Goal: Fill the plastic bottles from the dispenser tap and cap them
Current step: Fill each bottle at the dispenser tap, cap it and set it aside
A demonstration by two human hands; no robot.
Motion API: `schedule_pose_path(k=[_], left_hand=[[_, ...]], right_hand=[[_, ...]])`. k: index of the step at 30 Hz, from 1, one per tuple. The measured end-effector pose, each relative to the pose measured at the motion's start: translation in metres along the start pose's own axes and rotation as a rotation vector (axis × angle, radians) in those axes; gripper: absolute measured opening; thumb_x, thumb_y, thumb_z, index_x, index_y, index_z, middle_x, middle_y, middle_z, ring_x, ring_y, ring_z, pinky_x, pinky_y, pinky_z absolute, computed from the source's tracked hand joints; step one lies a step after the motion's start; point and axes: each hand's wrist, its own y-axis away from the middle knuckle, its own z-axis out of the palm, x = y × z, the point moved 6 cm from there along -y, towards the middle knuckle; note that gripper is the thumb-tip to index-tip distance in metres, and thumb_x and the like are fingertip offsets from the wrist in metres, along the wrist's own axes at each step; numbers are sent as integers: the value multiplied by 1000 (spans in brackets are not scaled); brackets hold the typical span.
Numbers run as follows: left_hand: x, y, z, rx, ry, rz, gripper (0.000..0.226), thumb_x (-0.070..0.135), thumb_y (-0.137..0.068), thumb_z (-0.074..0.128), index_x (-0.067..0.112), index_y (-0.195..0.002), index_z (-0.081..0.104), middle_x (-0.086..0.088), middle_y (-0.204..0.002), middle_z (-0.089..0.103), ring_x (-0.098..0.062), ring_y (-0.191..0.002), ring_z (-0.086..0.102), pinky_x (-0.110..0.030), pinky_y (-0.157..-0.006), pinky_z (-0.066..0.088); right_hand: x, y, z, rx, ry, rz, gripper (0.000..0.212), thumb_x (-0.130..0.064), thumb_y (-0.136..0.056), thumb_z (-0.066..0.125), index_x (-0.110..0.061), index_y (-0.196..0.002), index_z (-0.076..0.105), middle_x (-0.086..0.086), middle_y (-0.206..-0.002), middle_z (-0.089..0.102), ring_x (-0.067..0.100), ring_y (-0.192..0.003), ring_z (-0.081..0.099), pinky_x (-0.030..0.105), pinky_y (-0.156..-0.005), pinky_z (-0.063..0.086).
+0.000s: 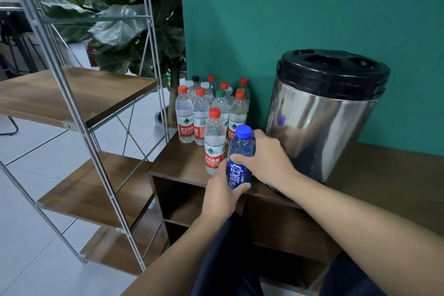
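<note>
Both hands, the left hand (222,191) and the right hand (265,155), were wrapped around the capped blue-labelled plastic bottle (240,158) above the wooden table (396,170). Behind, the clear red-capped bottles (211,115) stood closed, probably finished; the steel dispenser (322,115) stood right.

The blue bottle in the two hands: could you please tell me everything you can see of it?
The blue bottle is clear blue-tinted plastic with a blue cap screwed on and a dark blue label with white characters. It stands roughly upright, slightly tilted, above the wooden counter's front edge. The left hand grips its base; the right hand wraps its middle.
</note>
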Motion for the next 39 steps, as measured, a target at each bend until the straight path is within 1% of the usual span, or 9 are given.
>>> schedule_pose_path(k=[3, 7, 10, 12, 14, 22, 25, 30, 39], left_hand=[[-2, 7, -16, -49, 6, 68, 65, 42, -89, 94, 36, -146, 64, 26, -133, 73, 6, -122, 69, -29, -106, 59], [-15, 7, -55, 111, -28, 39, 23, 38, -95, 90, 38, -109, 72, 24, -103, 77, 6, -101, 72, -28, -90, 62], [-22, -7, -77, 212, -17, -10, 39, 40, -93, 91, 36, -122, 64, 19, -112, 74, 1, -105, 71, -30, -94, 62], [-24, -22, -82, 195, 3, -28, 65, 39, -92, 93, 33, -145, 56, 17, -133, 69, -1, -119, 68, -29, -102, 58], [-24, -37, -81, 130, 61, -16, 73, 32, -94, 92, 32, -155, 52, 16, -144, 66, 0, -129, 64, -25, -107, 55], [-50, -79, -112, 207, 64, -65, 56, 27, -105, 79, 30, -155, 54, 16, -145, 66, 8, -127, 62, -16, -103, 50], [-57, -86, -132, 257, 54, -87, 48, 27, -107, 76, 29, -150, 56, 16, -138, 69, 7, -120, 65, -26, -104, 56], [-68, -90, -154, 288, -5, -133, 45, 35, -107, 71, 39, -149, 54, 17, -139, 71, -5, -126, 69, -44, -109, 60], [-52, -60, -154, 245, -70, -137, 54, 40, -104, 78, 35, -153, 57, 13, -147, 69, -10, -133, 65, -42, -113, 55]], right_hand=[[23, 4, 27, -38, -97, 92, 78, -80, -60, 81, -27, -114, 61, 0, -112, 79, 24, -88, 80, 49, -77, 68], [26, 3, 44, 13, -113, 116, 55, -48, -86, 92, -17, -120, 61, 4, -122, 78, 27, -107, 76, 48, -93, 63], [22, -4, 55, 11, -172, 108, 53, -49, -91, 89, -20, -126, 62, 1, -127, 77, 23, -113, 74, 49, -98, 63], [21, -13, 63, 11, -184, 94, 53, -50, -91, 88, -22, -128, 62, -1, -128, 77, 21, -114, 74, 50, -98, 64], [17, -21, 67, -10, -215, 86, 55, -47, -92, 89, -22, -133, 63, -2, -134, 76, 20, -117, 74, 46, -98, 65], [-19, -58, 104, -50, -239, 16, 51, -44, -92, 90, -20, -131, 65, -1, -134, 75, 17, -115, 74, 43, -97, 65], [-39, -72, 120, -76, -247, -22, 48, -43, -92, 90, -18, -125, 66, 0, -124, 78, 19, -104, 75, 47, -95, 65], [-62, -85, 139, -82, -233, -36, 47, -40, -94, 88, -15, -127, 66, 3, -127, 77, 22, -112, 74, 46, -97, 63], [-50, -71, 132, -125, -277, -19, 55, -40, -93, 89, -17, -138, 67, -6, -134, 71, 14, -115, 70, 35, -95, 59]])
